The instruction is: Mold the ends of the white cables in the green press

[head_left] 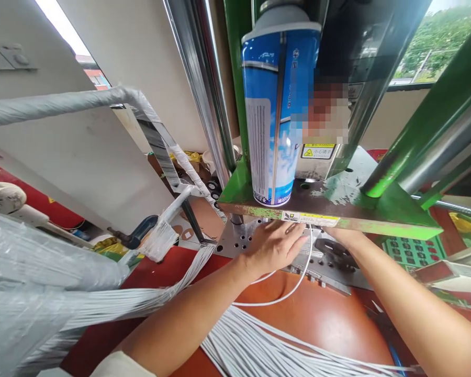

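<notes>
My left hand (pixel 277 243) reaches over the metal mould (pixel 325 269) under the press's green plate (pixel 377 220). Its thumb points right, apart from the fingers, which stretch forward; their tips are partly hidden by the plate's edge. My right hand (pixel 335 234) is under the plate, with only the wrist end showing and its fingers hidden. Between the hands, a thin white cable (pixel 311 251) comes down from the mould and loops left. Another length of white cable passes close below my left hand. Whether either hand grips a cable cannot be made out.
A blue spray can (pixel 277 115) stands on the green plate, between steel columns (pixel 204 94). A bundle of white cables (pixel 259 340) lies across the red tabletop (pixel 317 314). Left are a wrapped frame (pixel 82 102) and a clamp (pixel 145 230). A green button panel (pixel 414 251) sits right.
</notes>
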Demonstrator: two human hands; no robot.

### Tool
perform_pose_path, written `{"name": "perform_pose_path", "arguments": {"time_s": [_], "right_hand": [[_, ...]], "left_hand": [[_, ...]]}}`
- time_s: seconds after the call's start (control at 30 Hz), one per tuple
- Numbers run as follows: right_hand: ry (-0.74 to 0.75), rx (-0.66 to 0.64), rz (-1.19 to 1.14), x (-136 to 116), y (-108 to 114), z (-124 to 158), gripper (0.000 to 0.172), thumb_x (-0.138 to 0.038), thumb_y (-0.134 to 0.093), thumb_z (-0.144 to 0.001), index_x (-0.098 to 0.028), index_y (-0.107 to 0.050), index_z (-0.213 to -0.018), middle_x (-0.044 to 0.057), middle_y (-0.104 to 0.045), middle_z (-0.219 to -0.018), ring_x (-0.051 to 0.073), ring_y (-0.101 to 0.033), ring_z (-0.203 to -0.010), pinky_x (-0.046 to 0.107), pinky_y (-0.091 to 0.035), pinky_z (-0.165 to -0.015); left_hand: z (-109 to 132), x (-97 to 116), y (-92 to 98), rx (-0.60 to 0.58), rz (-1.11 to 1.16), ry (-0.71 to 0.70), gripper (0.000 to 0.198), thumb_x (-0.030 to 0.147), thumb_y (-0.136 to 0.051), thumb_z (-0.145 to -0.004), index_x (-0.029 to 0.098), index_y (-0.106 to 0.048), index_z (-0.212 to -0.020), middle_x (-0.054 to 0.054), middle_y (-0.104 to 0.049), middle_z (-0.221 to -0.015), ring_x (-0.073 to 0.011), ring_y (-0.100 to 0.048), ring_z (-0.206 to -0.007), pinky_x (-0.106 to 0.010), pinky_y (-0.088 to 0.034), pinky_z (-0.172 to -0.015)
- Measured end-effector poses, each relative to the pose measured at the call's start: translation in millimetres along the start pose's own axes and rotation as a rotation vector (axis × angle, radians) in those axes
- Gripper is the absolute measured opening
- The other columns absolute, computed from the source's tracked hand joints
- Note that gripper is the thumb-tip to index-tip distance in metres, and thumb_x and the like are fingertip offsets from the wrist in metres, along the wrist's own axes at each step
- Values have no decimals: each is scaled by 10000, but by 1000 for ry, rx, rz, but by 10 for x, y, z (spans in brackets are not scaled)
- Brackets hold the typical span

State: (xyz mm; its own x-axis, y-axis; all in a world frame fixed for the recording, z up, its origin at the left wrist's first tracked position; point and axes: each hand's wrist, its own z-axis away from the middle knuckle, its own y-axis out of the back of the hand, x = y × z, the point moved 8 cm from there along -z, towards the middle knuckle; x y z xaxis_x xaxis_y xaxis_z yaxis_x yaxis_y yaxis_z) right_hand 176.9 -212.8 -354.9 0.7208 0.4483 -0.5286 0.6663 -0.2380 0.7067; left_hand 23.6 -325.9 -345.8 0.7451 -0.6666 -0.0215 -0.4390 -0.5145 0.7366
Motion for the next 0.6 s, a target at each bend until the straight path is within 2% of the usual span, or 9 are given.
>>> {"name": "perform_pose_path", "arguments": {"time_s": [0.07, 0.17, 0.3, 0.37, 0.47, 0.6], "right_hand": [[6, 25, 45, -139, 15, 149, 306, -407, -495, -976, -197, -711, -1027, 133, -720, -1086, 332, -622, -1122, 510, -519, -962], [48, 71, 202, -399, 31, 522, 314, -351, -459, -1010, -151, -699, -984, 165, -714, -1038, 338, -635, -1048, 486, -492, -925], [129, 51, 491, -644, -102, 867, 257, -240, -434, -1037, -144, -670, -1073, 105, -711, -939, 240, -649, -831, 333, -418, -697], [94, 12, 521, -628, -188, 863, 213, -166, -448, -1011, -143, -658, -1041, 82, -706, -897, 211, -644, -772, 322, -359, -636], [30, -27, 525, -556, -243, 763, 186, -142, -474, -990, -147, -657, -951, 75, -696, -839, 206, -640, -745, 333, -330, -633], [33, 26, 513, -574, -121, 720, 275, -237, -442, -1051, -158, -699, -995, 93, -701, -892, 232, -624, -797, 345, -356, -673]], "left_hand": [[15, -13, 33, 25, -70, 15, 252, 255, -510, -1017, 183, -683, -1185, -73, -713, -925, -247, -663, -838, -391, -543, -734], [46, -2, 35, 26, -119, 41, 258, 189, -522, -978, 154, -677, -1181, -114, -710, -1040, -287, -651, -978, -432, -545, -839], [66, -4, -13, -3, -103, 94, 316, 172, -512, -972, 142, -656, -1252, -144, -687, -1177, -310, -615, -1114, -465, -526, -952], [71, -4, -31, -20, -100, 112, 366, 158, -500, -970, 135, -631, -1311, -153, -668, -1247, -318, -593, -1167, -480, -509, -990], [82, 5, -38, -47, -98, 131, 374, 149, -489, -969, 137, -625, -1316, -149, -671, -1255, -314, -586, -1174, -487, -498, -1000], [99, 14, -31, -73, -114, 159, 356, 158, -481, -968, 140, -631, -1290, -140, -682, -1247, -312, -590, -1166, -495, -484, -994]]}}
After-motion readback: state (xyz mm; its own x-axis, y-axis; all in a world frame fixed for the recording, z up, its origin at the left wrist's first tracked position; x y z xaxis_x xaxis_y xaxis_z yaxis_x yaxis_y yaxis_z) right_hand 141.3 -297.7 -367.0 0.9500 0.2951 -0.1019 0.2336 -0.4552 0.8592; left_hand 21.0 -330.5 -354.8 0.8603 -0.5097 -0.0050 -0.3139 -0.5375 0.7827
